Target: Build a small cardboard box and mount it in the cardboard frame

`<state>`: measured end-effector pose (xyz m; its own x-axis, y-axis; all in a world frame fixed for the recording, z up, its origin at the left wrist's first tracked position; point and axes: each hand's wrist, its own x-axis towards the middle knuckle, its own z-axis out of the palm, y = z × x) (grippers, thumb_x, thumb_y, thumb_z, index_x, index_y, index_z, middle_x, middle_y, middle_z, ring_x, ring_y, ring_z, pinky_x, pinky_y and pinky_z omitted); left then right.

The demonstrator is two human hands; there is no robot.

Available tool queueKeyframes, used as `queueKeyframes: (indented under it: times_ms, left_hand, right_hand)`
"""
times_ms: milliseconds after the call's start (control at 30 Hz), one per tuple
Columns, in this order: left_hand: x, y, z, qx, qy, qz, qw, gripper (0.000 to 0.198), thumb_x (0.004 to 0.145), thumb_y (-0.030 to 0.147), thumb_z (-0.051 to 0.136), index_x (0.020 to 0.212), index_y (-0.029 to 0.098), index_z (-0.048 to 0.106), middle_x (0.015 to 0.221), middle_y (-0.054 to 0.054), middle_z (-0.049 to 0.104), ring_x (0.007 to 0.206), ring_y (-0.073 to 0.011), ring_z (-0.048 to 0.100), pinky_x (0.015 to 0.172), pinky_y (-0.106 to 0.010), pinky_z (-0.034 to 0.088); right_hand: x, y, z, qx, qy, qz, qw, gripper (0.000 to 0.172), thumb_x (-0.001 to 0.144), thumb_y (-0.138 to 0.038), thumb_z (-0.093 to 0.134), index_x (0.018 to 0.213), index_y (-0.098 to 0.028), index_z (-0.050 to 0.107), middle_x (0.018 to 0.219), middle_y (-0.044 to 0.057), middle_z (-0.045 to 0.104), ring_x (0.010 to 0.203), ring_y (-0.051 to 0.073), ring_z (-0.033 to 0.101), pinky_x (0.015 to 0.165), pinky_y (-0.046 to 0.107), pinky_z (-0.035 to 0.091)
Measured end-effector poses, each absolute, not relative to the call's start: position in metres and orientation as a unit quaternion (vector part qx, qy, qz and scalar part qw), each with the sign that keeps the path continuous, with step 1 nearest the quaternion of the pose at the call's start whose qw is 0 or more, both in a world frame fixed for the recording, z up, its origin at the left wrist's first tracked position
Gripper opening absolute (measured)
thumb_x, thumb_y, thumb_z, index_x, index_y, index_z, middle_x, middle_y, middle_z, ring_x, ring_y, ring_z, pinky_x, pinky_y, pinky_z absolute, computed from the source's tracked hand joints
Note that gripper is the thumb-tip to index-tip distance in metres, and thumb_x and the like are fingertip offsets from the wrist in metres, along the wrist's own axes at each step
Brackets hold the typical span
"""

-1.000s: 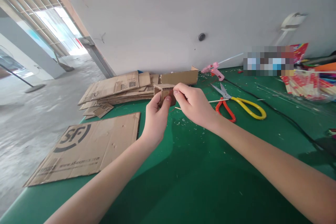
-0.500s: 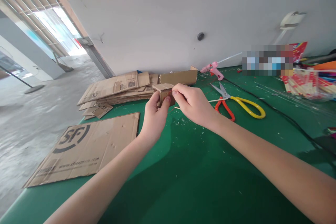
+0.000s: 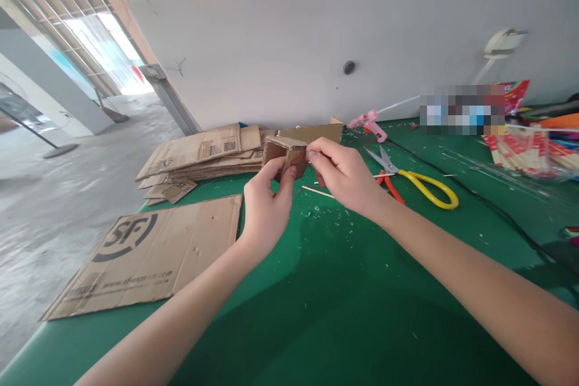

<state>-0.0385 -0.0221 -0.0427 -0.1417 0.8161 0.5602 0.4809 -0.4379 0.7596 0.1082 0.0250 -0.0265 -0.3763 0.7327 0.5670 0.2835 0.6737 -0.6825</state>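
Note:
A small open-ended cardboard box (image 3: 295, 160) is held up over the green table. My left hand (image 3: 266, 202) grips it from the near left side, thumb on the front face and fingers partly inside or behind. At its right edge, my right hand (image 3: 339, 172) is closed in a pinch, thumb against forefinger. Whatever the right fingertips hold is too small or hidden to make out. A reddish mark shows on the box's front face near them. Thin wooden sticks (image 3: 318, 192) lie on the table below the right hand.
Scissors with red and yellow handles (image 3: 427, 189) lie right of my hands, a pink glue gun (image 3: 373, 126) behind them with its black cord trailing right. Cardboard sheets (image 3: 194, 148) are stacked at back left, and a printed sheet (image 3: 181, 253) lies nearer. Packaged sticks (image 3: 520, 148) sit far right.
The cardboard box has turned, so its hollow opening shows more. Both hands stay on it, and the right hand has shifted slightly right, covering more of the red scissor handle.

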Motion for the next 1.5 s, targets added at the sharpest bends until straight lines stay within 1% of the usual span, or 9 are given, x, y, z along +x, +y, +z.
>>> queueKeyframes:
  times_ms: [200, 433, 633, 767, 967, 1100, 1233, 1400, 1500]
  left_hand:
    - [-0.035, -0.023, -0.05, 0.63, 0.519, 0.558, 0.152, 0.019, 0.09, 0.025, 0.05, 0.098, 0.019, 0.066, 0.087, -0.002, 0.068, 0.078, -0.0147, 0.059, 0.071, -0.026, 0.044]
    - [-0.034, -0.025, -0.044, 0.637, 0.545, 0.537, 0.092, 0.02, 0.09, 0.026, 0.05, 0.099, 0.019, 0.067, 0.082, -0.003, 0.068, 0.079, -0.0157, 0.059, 0.071, -0.026, 0.043]
    - [-0.034, -0.024, -0.038, 0.643, 0.552, 0.526, 0.068, 0.022, 0.091, 0.028, 0.049, 0.101, 0.02, 0.067, 0.08, -0.003, 0.067, 0.078, -0.0161, 0.058, 0.069, -0.026, 0.043]
    - [-0.033, -0.024, -0.039, 0.648, 0.557, 0.517, 0.054, 0.022, 0.091, 0.026, 0.048, 0.099, 0.02, 0.067, 0.079, -0.002, 0.067, 0.076, -0.0161, 0.057, 0.067, -0.027, 0.041]
    - [-0.033, -0.024, -0.043, 0.654, 0.568, 0.499, 0.024, 0.021, 0.091, 0.025, 0.048, 0.098, 0.021, 0.067, 0.082, -0.002, 0.069, 0.072, -0.0155, 0.056, 0.065, -0.027, 0.04]
    - [-0.032, -0.026, -0.044, 0.658, 0.557, 0.506, 0.039, 0.021, 0.092, 0.025, 0.047, 0.097, 0.021, 0.067, 0.081, -0.002, 0.069, 0.076, -0.016, 0.058, 0.063, -0.026, 0.04]
    - [-0.031, -0.027, -0.043, 0.658, 0.55, 0.513, 0.04, 0.021, 0.092, 0.023, 0.047, 0.099, 0.02, 0.066, 0.085, -0.003, 0.07, 0.077, -0.0161, 0.06, 0.065, -0.026, 0.041]
    - [-0.033, -0.024, -0.042, 0.683, 0.552, 0.479, -0.019, 0.02, 0.092, 0.02, 0.045, 0.097, 0.019, 0.064, 0.09, -0.004, 0.071, 0.079, -0.0172, 0.059, 0.071, -0.029, 0.041]
    - [-0.036, -0.021, -0.045, 0.694, 0.552, 0.462, -0.037, 0.02, 0.092, 0.019, 0.044, 0.093, 0.019, 0.063, 0.089, -0.004, 0.07, 0.078, -0.0175, 0.057, 0.071, -0.03, 0.04]
  right_hand:
    - [0.105, 0.023, -0.029, -0.345, -0.78, 0.25, 0.458, 0.02, 0.093, -0.023, 0.043, 0.078, -0.018, 0.056, 0.056, -0.004, 0.046, 0.053, 0.011, 0.042, 0.055, 0.025, 0.03]
    - [0.101, 0.019, -0.03, -0.351, -0.761, 0.273, 0.472, 0.022, 0.093, -0.02, 0.041, 0.076, -0.018, 0.055, 0.062, -0.003, 0.052, 0.056, 0.011, 0.046, 0.056, 0.024, 0.031]
    - [0.101, 0.02, -0.026, -0.35, -0.777, 0.206, 0.482, 0.02, 0.093, -0.02, 0.042, 0.079, -0.018, 0.055, 0.06, -0.003, 0.05, 0.052, 0.01, 0.041, 0.054, 0.025, 0.029]
    - [0.1, 0.019, -0.025, -0.351, -0.79, 0.161, 0.477, 0.019, 0.092, -0.018, 0.042, 0.079, -0.017, 0.055, 0.061, -0.002, 0.052, 0.053, 0.01, 0.042, 0.054, 0.025, 0.028]
    - [0.1, 0.018, -0.023, -0.38, -0.793, 0.137, 0.456, 0.022, 0.091, -0.016, 0.042, 0.07, -0.019, 0.048, 0.057, -0.003, 0.047, 0.051, 0.01, 0.039, 0.052, 0.025, 0.025]
    - [0.101, 0.019, -0.022, -0.378, -0.796, 0.142, 0.451, 0.022, 0.09, -0.014, 0.043, 0.069, -0.019, 0.044, 0.056, -0.004, 0.043, 0.05, 0.009, 0.036, 0.052, 0.025, 0.024]
    - [0.1, 0.018, -0.023, -0.366, -0.794, 0.171, 0.455, 0.019, 0.09, -0.014, 0.043, 0.072, -0.019, 0.048, 0.057, -0.004, 0.046, 0.05, 0.009, 0.038, 0.052, 0.024, 0.026]
    - [0.101, 0.016, -0.018, -0.383, -0.793, 0.159, 0.446, 0.024, 0.09, -0.013, 0.044, 0.067, -0.019, 0.045, 0.056, -0.004, 0.046, 0.051, 0.009, 0.038, 0.052, 0.024, 0.026]
    - [0.102, 0.017, -0.017, -0.393, -0.793, 0.16, 0.437, 0.024, 0.09, -0.014, 0.044, 0.066, -0.019, 0.048, 0.057, -0.002, 0.049, 0.052, 0.01, 0.04, 0.053, 0.025, 0.027]
